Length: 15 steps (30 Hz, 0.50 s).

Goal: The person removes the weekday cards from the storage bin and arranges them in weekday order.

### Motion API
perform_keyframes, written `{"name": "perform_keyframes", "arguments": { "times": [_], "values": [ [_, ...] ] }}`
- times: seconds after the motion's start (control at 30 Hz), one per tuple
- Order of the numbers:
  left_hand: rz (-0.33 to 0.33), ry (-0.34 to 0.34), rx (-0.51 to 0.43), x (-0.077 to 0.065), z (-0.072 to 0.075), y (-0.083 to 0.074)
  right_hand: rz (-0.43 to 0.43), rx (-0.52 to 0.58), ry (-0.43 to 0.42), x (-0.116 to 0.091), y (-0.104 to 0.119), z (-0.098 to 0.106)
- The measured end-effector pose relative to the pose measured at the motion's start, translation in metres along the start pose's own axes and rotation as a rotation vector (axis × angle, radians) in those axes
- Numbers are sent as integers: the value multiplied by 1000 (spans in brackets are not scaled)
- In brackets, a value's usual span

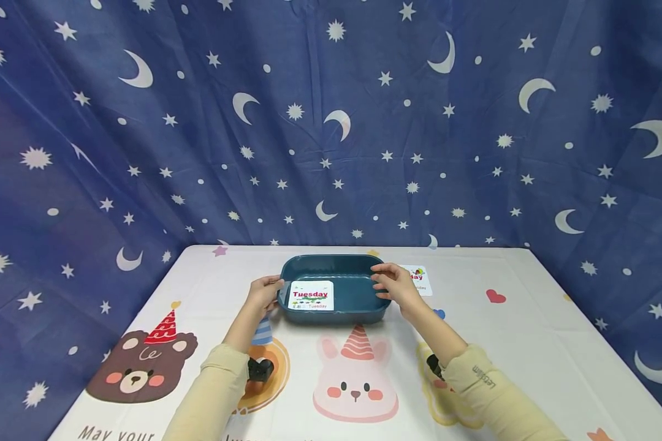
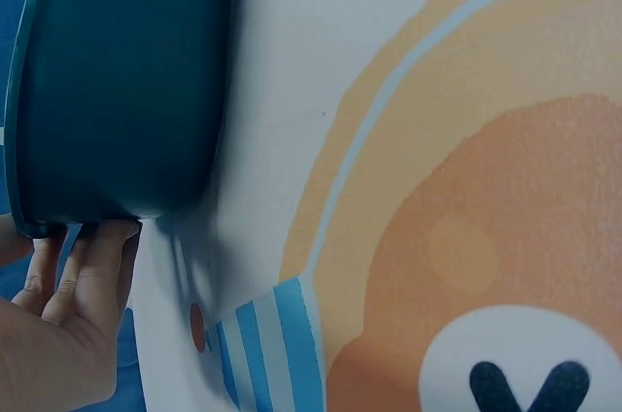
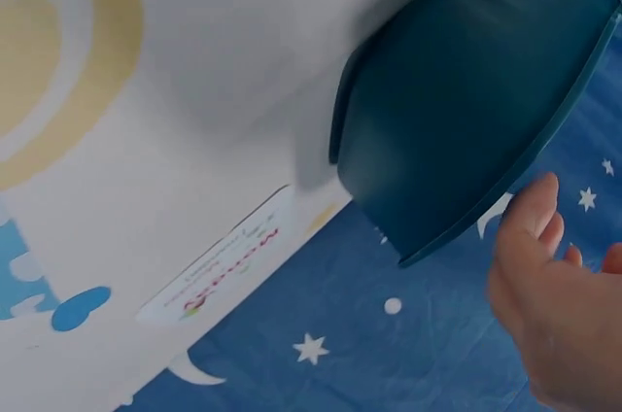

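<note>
A dark teal rectangular tray with rounded corners is at the far middle of the table. A white card printed "Tuesday" lies inside, toward its left end. At that end my left hand grips the rim; in the left wrist view its fingers are below the rim, against the outer wall. My right hand is at the tray's right end, fingers loosely bent over the rim in the head view. In the right wrist view this hand is apart from the tray, with nothing held.
A second white card, printed "Monday", lies on the table to the right of the tray, partly behind my right hand in the head view. The white tablecloth has cartoon animals. A blue star-and-moon curtain hangs behind the table's far edge.
</note>
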<state>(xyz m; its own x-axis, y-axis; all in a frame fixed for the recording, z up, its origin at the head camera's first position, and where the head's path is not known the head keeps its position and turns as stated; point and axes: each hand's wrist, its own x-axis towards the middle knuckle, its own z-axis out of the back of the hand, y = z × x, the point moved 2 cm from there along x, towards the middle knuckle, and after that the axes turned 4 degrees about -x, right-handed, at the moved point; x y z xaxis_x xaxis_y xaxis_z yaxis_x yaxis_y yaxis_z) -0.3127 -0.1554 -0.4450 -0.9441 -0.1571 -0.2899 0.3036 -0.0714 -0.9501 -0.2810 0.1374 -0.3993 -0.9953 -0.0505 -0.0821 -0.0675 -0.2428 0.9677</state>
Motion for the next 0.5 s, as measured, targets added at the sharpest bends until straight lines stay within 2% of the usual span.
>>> {"name": "perform_keyframes", "arguments": {
  "times": [0.17, 0.5],
  "values": [
    [11, -4, 0, 1, 0, 0, -22, -19, 58, 3, -1, -13],
    [16, 0, -5, -4, 0, -2, -76, -23, 121, 13, -3, -35]
  ]
}}
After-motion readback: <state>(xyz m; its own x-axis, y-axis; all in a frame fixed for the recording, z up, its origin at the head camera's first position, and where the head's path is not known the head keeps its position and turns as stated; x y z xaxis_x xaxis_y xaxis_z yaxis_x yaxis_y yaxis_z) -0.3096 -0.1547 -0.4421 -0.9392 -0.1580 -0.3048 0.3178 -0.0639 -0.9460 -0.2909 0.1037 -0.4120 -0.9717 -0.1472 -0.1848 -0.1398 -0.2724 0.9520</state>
